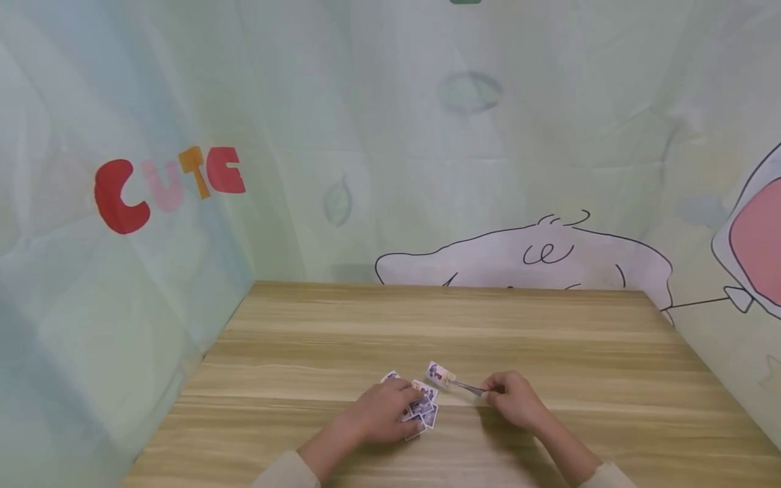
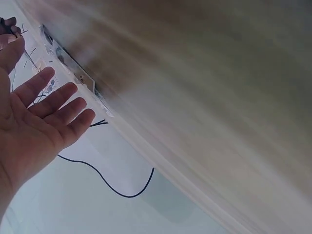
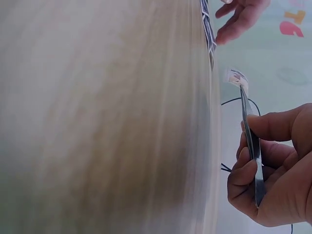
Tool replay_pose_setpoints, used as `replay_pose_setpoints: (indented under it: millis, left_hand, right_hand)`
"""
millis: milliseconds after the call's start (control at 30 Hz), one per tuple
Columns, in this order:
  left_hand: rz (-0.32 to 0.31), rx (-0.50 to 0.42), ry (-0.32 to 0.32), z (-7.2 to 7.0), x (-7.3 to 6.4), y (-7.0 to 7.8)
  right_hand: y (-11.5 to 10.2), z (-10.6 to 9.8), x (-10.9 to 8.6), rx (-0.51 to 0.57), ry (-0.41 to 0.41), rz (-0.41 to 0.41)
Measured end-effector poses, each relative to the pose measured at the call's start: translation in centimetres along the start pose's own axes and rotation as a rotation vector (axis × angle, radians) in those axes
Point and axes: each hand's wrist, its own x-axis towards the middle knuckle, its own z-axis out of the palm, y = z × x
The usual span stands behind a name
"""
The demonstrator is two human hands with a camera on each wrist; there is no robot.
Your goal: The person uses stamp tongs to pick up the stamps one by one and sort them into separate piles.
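Note:
In the head view my right hand (image 1: 516, 401) pinches a pair of metal tweezers (image 1: 468, 388). Their tips hold a small printed card (image 1: 439, 374), lifted above the table in the right wrist view, where the tweezers (image 3: 249, 131) lie between thumb and fingers. My left hand (image 1: 383, 410) hovers at or rests by a loose pile of similar small cards (image 1: 429, 415), partly covering it; contact is unclear. The left wrist view has the left hand (image 2: 36, 122) with fingers extended and spread, and the pile's cards (image 2: 75, 70) stand beyond the fingertips.
A wood-grain table (image 1: 305, 325) carries everything. Another small card (image 1: 390, 375) shows just past the left hand's fingers. A printed cloth backdrop (image 1: 378, 169) borders the table at the back and both sides.

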Motion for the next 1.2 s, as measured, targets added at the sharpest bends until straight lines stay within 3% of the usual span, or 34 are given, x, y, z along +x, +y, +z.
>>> replay_pose_setpoints:
  millis: [400,633,1200]
  left_hand:
    - [-0.044,0.008,-0.091,-0.4,-0.1,0.2]
    - [-0.055,-0.015,-0.158,-0.4,-0.6,0.5]
    - [-0.039,-0.032,-0.147,-0.4,-0.4,0.4]
  right_hand:
    - [0.3,-0.1,0.8,-0.007,0.022,0.029]
    - [-0.2,-0.4,1.2,0.068,0.021,0.000]
    - [0.0,0.3,3.8,0.007,0.075,-0.038]
